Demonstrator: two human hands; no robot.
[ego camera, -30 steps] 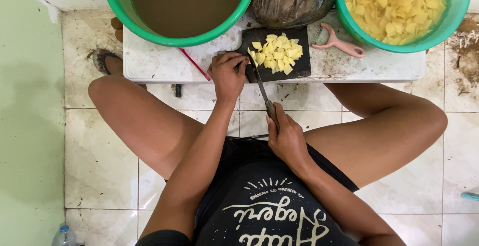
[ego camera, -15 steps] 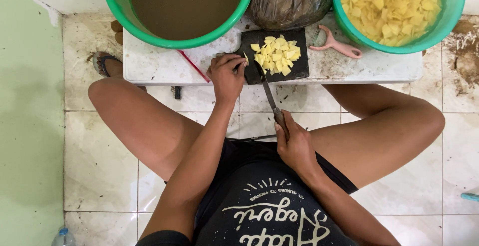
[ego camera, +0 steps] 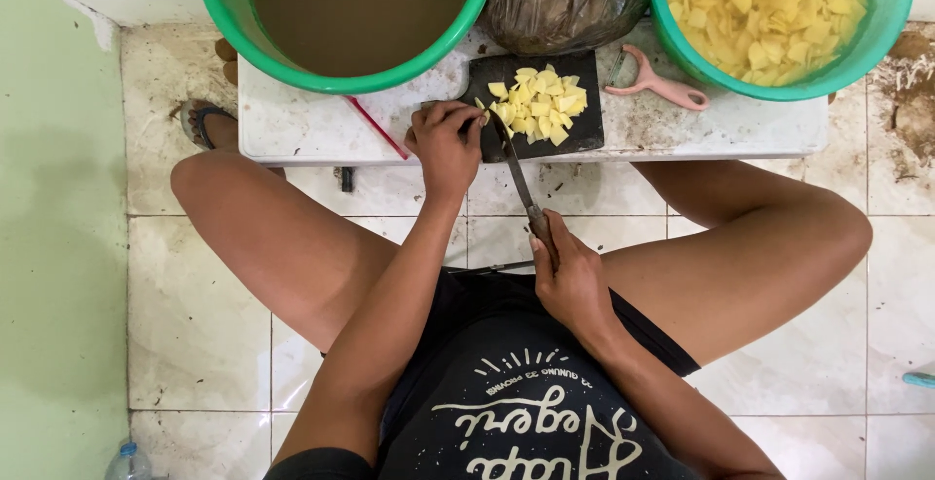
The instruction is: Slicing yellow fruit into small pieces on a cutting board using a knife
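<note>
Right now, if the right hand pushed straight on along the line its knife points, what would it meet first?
Likely the left hand: the right hand aims its knife toward the dark cutting board, blade tip beside those fingers and the yellow chunks.

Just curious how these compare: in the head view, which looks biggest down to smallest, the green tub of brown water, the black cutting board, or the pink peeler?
1. Green tub of brown water, cropped at the top.
2. Black cutting board.
3. Pink peeler.

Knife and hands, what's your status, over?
Right hand grips long dark-handled knife. Left hand on black cutting board, beside yellow cut pieces. Nothing blocking.
</note>
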